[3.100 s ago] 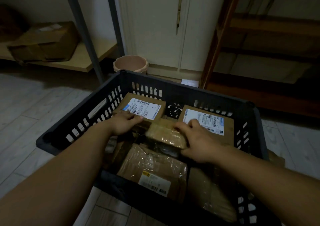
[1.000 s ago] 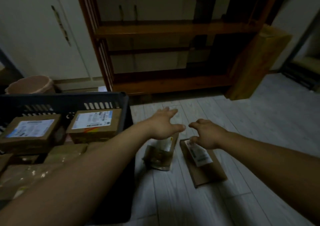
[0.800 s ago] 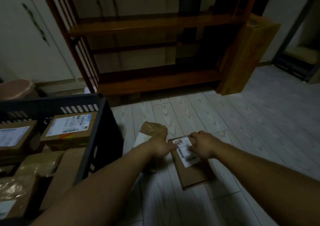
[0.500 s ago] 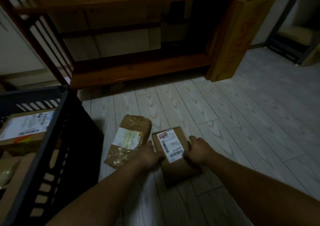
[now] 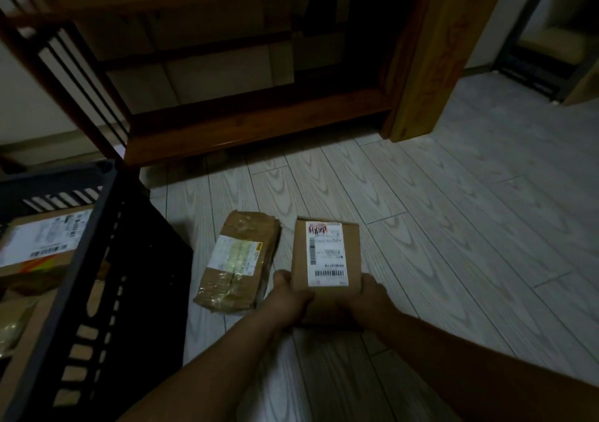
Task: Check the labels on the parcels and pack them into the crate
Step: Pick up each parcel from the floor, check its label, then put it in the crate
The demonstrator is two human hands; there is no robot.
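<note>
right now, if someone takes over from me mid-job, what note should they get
Left hand and right hand: both grip the near end of the labelled cardboard parcel, label facing up.
The taped parcel lies untouched on the floor, between that one and the black crate.
Done: parcels are already in the crate, one labelled box showing.
Left: check this label, pack it, then the taped parcel.

Pale wood-plank floor [image 5: 453, 227] lies open right of and beyond the flat brown white-labelled cardboard parcel [image 5: 326, 253]. On its left a tape-wrapped brown cardboard parcel [image 5: 240, 259] lies just beside it. Past that rises the wall of the black slotted plastic crate [image 5: 129, 275], and a dark wooden shelf unit [image 5: 252, 123] bounds the far side.
</note>
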